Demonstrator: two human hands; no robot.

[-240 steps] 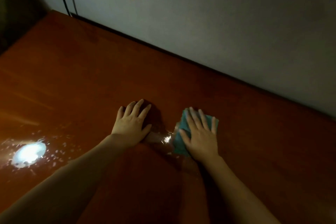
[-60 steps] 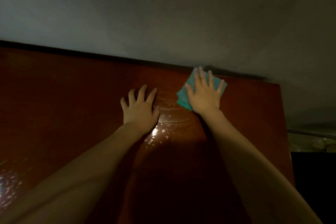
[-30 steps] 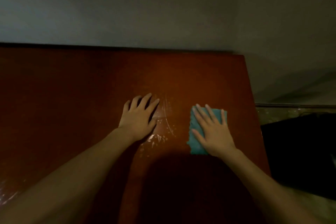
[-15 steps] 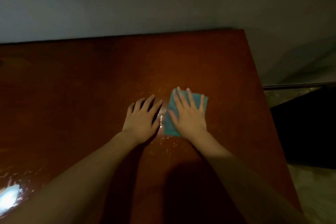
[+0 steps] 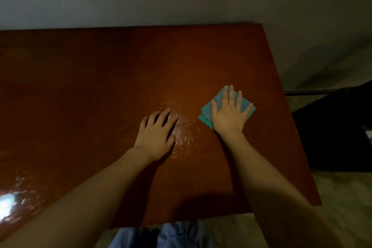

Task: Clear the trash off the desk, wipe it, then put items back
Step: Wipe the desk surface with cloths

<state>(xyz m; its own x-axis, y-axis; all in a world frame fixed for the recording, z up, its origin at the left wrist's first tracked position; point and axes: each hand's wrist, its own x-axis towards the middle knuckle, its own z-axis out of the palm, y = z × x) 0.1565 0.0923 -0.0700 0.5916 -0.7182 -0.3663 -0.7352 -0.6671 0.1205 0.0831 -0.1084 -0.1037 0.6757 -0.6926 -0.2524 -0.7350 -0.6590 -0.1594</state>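
Right hand (image 5: 228,116) is flat on a folded teal cloth (image 5: 205,113), fingers straight and spread, pressing it onto the reddish-brown desk (image 5: 100,86) near the right edge. Left hand (image 5: 156,136) lies open just beside it, palm down on bare wood, holding nothing. Between them there are pale streaks (image 5: 184,137), probably wet smears, hard to say in this dim light.
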